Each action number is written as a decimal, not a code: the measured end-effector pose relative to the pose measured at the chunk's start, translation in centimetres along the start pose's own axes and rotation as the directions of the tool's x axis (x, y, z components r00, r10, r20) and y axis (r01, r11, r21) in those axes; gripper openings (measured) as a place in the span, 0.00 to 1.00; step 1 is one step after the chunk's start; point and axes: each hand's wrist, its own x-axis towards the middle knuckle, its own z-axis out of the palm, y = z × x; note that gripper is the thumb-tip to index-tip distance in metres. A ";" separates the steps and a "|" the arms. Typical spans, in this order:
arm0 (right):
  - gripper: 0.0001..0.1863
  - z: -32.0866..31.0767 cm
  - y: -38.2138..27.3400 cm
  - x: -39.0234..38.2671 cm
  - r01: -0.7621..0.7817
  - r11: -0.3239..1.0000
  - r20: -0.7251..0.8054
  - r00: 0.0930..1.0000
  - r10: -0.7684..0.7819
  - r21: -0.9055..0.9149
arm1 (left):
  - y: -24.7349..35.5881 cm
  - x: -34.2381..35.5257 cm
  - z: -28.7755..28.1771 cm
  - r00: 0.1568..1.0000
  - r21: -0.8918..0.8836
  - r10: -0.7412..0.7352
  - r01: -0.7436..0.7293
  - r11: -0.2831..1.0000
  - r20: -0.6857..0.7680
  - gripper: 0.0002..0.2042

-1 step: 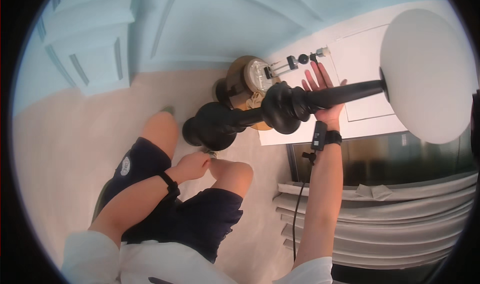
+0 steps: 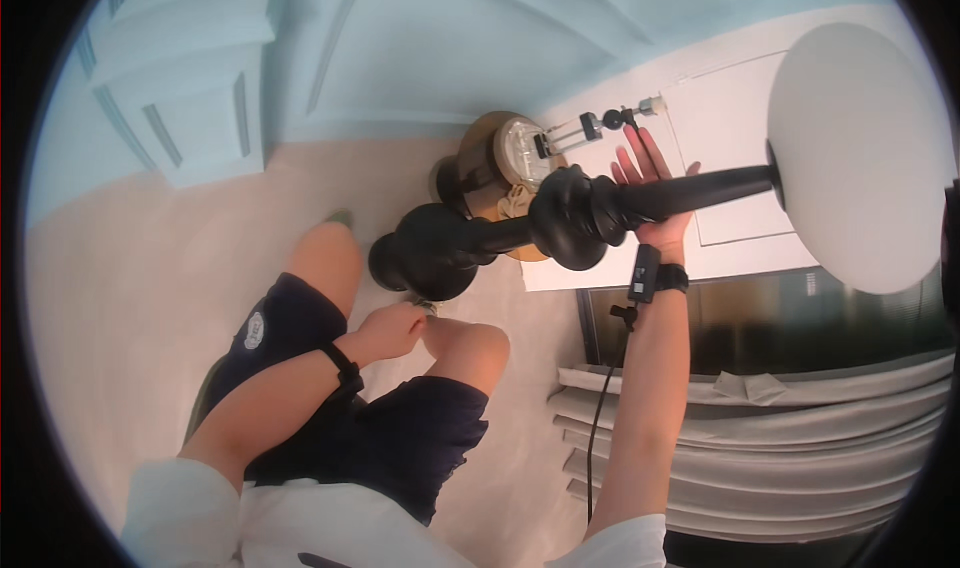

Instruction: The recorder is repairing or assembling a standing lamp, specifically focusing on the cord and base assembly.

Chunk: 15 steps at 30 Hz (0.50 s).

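A black floor or table lamp [image 2: 573, 218] with turned, bulbous parts and a white rounded shade [image 2: 855, 158] stretches across the view. My right hand [image 2: 655, 193] is open with its fingers spread, palm up behind the lamp's tapered neck. Whether the palm bears the lamp's weight I cannot tell. My left hand [image 2: 392, 331] is closed over my lap, just below the lamp's dark lower end. A small pale thing shows at its fingertips, too small to name. Each wrist has a black strap; the right one carries a small black device [image 2: 643, 274] with a cable.
Beyond the lamp stands a round wooden stool or table [image 2: 490, 133] with a clear-wrapped item and a beige cord. A metal clamp-like stand [image 2: 590, 128] sits by a white cabinet [image 2: 735, 113]. Grey curtain folds [image 2: 780, 433] lie at right. A pale blue panelled wall [image 2: 440, 43] closes the far side.
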 end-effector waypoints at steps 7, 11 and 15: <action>0.60 -0.2 0.4 0.7 -0.044 0.996 0.015 0.999 0.045 -0.081 | 11.0 7.1 -9.4 0.865 -0.244 0.173 -0.317 0.917 -0.471 0.04; 0.63 -1.5 0.4 0.6 -0.065 0.990 -0.077 0.995 0.055 -0.127 | 20.7 12.3 -15.7 0.665 -0.008 0.433 -0.550 0.835 -0.609 0.07; 0.56 -2.8 1.6 0.1 -0.033 0.989 -0.092 0.996 0.020 -0.145 | 24.7 18.4 -16.7 0.501 0.331 0.622 -0.552 0.765 -0.602 0.09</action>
